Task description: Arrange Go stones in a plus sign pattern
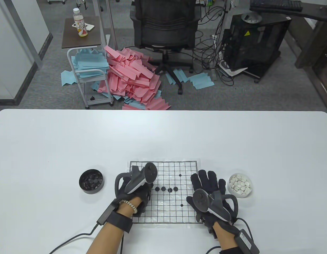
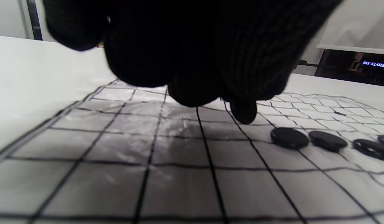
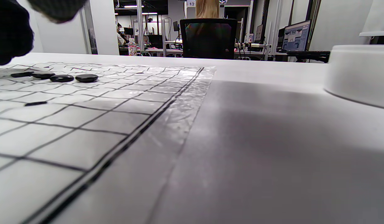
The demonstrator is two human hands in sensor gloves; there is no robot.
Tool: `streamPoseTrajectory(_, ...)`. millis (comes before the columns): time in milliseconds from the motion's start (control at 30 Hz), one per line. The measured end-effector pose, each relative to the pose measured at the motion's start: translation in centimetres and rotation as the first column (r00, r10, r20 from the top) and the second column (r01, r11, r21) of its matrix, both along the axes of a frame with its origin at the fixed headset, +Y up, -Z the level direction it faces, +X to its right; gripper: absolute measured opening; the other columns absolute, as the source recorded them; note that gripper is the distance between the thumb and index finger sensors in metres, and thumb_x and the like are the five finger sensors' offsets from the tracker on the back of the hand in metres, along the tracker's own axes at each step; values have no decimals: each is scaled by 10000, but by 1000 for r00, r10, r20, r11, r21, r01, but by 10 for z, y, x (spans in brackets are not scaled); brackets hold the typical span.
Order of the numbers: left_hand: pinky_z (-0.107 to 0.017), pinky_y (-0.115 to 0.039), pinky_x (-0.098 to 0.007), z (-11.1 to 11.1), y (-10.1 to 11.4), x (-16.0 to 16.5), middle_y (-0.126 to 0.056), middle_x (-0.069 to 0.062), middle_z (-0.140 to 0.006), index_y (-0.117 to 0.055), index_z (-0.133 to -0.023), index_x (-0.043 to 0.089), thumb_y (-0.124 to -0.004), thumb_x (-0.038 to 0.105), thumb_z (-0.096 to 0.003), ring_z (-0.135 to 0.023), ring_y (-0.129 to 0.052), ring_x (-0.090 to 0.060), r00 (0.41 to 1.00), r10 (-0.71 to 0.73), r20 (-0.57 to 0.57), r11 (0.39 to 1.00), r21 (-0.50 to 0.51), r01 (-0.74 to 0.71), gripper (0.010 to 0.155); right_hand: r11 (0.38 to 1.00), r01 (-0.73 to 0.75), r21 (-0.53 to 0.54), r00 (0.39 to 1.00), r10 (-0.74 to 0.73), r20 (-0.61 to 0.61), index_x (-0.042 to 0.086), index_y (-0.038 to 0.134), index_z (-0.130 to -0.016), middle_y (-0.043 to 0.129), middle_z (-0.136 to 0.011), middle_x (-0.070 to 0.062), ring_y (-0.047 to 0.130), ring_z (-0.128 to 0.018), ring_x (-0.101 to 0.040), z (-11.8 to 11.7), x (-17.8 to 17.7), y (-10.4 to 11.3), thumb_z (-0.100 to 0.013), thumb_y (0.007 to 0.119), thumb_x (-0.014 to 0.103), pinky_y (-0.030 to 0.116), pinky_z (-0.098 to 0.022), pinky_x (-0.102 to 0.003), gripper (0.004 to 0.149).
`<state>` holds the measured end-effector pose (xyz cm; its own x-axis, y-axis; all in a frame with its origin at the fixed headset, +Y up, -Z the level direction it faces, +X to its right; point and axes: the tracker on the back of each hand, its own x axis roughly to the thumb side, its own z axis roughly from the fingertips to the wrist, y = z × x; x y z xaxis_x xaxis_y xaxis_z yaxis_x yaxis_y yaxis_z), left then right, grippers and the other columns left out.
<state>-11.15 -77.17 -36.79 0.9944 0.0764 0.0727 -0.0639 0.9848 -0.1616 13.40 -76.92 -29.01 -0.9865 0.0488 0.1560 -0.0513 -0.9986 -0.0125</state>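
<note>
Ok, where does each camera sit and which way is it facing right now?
Table view: above the near edge, looking down at the board, both bowls, left hand, right hand and forearms.
Left wrist view: low over the board, facing along the row of black stones; fingertips hang from the top.
Right wrist view: near table level at the board's right edge, facing the office; glove at top left.
All three share the stone row.
</note>
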Motion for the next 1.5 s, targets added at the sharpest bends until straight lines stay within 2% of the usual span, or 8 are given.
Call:
streamPoseTrajectory(167, -515, -761, -550, 1, -7, 6, -1075, 12, -661, -964, -711, 274, -930, 371, -338, -498, -1004, -266, 1000, 6, 1, 1000, -22, -6, 387, 1000, 1, 2, 1000, -1, -1, 326, 327, -1113, 263, -1206, -56, 279, -1137, -443, 0, 0, 0, -427, 740, 589, 337, -761, -721, 843)
streamPoseTrajectory(300, -514, -761, -551, 3, -9, 8, -1077, 8, -659, -968, -711, 275, -929, 373, -343, -495, -1005, -266, 1000, -10, -5, 1000, 1, 10, 383, 1000, 1, 2, 1000, -1, -2, 326, 329, -1113, 263, -1206, -52, 278, -1138, -442, 0, 0, 0, -427, 739, 590, 335, -760, -724, 841)
streamPoseTrajectory(567, -524, -755, -549, 8, -3, -1, -1059, 0, -719, -954, -752, 275, -916, 382, -348, -528, -1002, -270, 1000, 4, -9, 999, 40, -4, 420, 1000, -2, -2, 1000, 2, -2, 328, 328, -1113, 263, -1207, -54, 279, -1138, -442, 1, 0, -1, -429, 738, 590, 335, -759, -724, 839)
streamPoseTrajectory(700, -536, -747, -549, 17, 11, -20, -1033, -4, -767, -934, -783, 275, -907, 396, -353, -562, -994, -272, 999, 40, -15, 996, 83, -38, 447, 1000, -4, -8, 1000, 4, -1, 327, 328, -1113, 264, -1206, -54, 280, -1138, -442, 1, -1, -1, -431, 736, 590, 337, -761, -721, 837)
streamPoseTrajectory(933, -594, -708, -580, 47, 34, -76, -953, -30, -905, -861, -874, 274, -883, 440, -366, -698, -964, -304, 997, 73, -19, 977, 201, -68, 535, 1000, -12, -16, 1000, 12, -2, 327, 327, -1113, 265, -1207, -53, 281, -1139, -441, 1, -2, -2, -427, 739, 590, 336, -760, -723, 843)
streamPoseTrajectory(1133, -649, -652, -622, 76, 34, -116, -828, -83, -1040, -745, -975, 286, -866, 474, -377, -846, -900, -356, 996, 92, -21, 965, 249, -84, 639, 999, -13, -35, 1000, 13, 4, 326, 330, -1112, 266, -1205, -53, 286, -1137, -443, 0, -2, -4, -427, 738, 591, 339, -760, -721, 841)
streamPoseTrajectory(1333, -686, -596, -662, 97, 25, -127, -711, -105, -1129, -661, -1032, 296, -852, 505, -382, -973, -802, -398, 1000, -14, 14, 960, 281, 10, 709, 999, -13, -47, 1000, 13, 9, 324, 331, -1112, 269, -1205, -56, 290, -1136, -444, 0, -2, -5, -426, 739, 591, 340, -759, -722, 841)
streamPoseTrajectory(1500, -694, -579, -670, 101, 29, -123, -687, -108, -1140, -640, -1041, 295, -848, 507, -382, -1002, -768, -407, 1000, 13, 25, 952, 304, -20, 723, 998, -15, -56, 1000, 15, 9, 324, 332, -1110, 274, -1203, -54, 296, -1134, -445, 1, -3, -6, -425, 739, 590, 345, -757, -721, 840)
